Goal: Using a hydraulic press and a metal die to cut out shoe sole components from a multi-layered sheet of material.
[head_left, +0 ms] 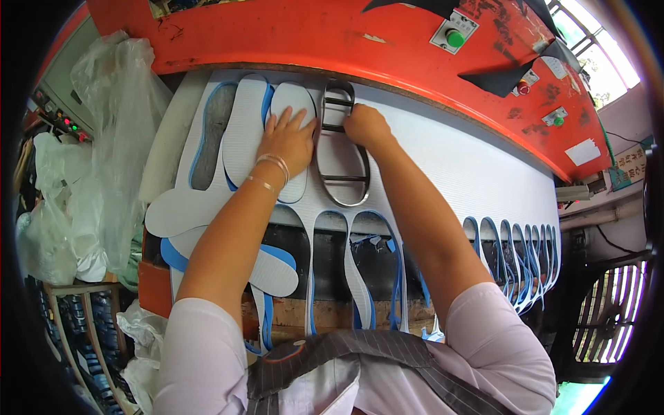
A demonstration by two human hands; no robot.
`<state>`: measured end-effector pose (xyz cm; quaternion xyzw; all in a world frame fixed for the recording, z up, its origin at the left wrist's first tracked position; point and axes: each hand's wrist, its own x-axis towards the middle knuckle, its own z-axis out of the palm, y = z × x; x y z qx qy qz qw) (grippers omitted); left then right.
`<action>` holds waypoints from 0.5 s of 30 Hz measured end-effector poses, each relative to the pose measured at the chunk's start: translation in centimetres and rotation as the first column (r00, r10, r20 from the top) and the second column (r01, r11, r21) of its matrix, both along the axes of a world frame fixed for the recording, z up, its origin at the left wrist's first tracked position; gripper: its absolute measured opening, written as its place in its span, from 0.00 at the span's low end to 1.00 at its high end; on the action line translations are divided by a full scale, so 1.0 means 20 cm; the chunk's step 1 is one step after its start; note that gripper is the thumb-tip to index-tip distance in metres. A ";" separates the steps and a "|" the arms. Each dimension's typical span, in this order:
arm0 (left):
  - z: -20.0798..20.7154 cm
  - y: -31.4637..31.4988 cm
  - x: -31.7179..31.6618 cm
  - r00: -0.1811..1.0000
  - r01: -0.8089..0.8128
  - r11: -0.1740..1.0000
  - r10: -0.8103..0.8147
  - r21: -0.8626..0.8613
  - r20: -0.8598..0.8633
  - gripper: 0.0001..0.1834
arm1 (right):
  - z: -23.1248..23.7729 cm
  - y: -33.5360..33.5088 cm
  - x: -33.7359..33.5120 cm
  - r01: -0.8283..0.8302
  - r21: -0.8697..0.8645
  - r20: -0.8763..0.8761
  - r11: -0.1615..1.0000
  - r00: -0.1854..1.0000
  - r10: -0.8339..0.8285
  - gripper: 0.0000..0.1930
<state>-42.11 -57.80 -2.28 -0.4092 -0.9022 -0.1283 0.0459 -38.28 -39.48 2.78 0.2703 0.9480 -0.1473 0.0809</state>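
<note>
My left hand [285, 146] lies with its fingers spread on a white sole-shaped piece [294, 188] in the foam sheet [449, 162]. My right hand [366, 126] has its fingers closed on the right rim of a sole-shaped metal cutting die [344, 179] with several crossbars. The die rests on the sheet, just right of the piece under my left hand. Another cut sole [244, 131], white with blue edges, sits at the left beside a sole-shaped hole [212, 138]. Loose soles [190, 211] overlap near my left forearm.
A red machine beam [290, 45] with a green button [454, 38] spans the far side. The sheet's near edge has several sole-shaped gaps over a black surface [328, 263]. Clear plastic bags [117, 138] hang at the left, above a rack [90, 332]. A fan [612, 311] stands at the right.
</note>
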 end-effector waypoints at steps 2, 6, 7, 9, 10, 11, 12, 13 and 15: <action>-0.04 -0.07 0.10 1.000 0.009 1.000 -0.009 0.000 0.027 0.25 | -0.08 -0.05 0.06 0.096 -0.037 -0.145 0.995 0.984 -0.100 0.30; -0.04 -0.22 0.28 0.996 0.022 0.997 -0.029 0.079 0.085 0.25 | -0.15 0.00 0.53 -0.546 -0.157 -0.549 0.823 0.741 0.387 0.53; -0.02 -0.24 0.29 0.996 0.021 0.997 -0.027 0.073 0.082 0.25 | -0.17 -0.05 0.62 -0.559 -0.083 -0.476 0.825 0.750 0.459 0.55; -0.01 -0.27 0.24 0.997 0.024 0.995 -0.031 0.098 0.072 0.24 | -0.14 -0.18 0.66 -0.505 0.063 -0.407 0.861 0.775 0.484 0.53; -0.01 -0.26 0.22 0.997 0.033 0.992 -0.041 0.124 0.063 0.23 | -0.16 -0.21 0.65 -0.503 0.064 -0.402 0.862 0.777 0.484 0.53; -0.01 -0.26 0.22 0.995 0.027 0.993 -0.038 0.115 0.094 0.24 | -0.18 -0.22 0.65 -0.467 0.060 -0.431 0.882 0.785 0.444 0.50; -0.03 -0.27 0.23 0.995 0.021 0.993 -0.032 0.112 0.095 0.24 | -0.20 -0.23 0.64 -0.436 0.050 -0.463 0.898 0.787 0.408 0.46; -0.06 -0.27 0.24 0.993 0.022 0.992 -0.035 0.123 0.109 0.24 | -0.20 -0.24 0.65 -0.439 0.034 -0.509 0.898 0.766 0.393 0.40; -0.08 -0.25 0.24 0.992 0.032 0.991 -0.047 0.130 0.116 0.24 | -0.20 -0.22 0.66 -0.448 0.064 -0.514 0.892 0.752 0.414 0.39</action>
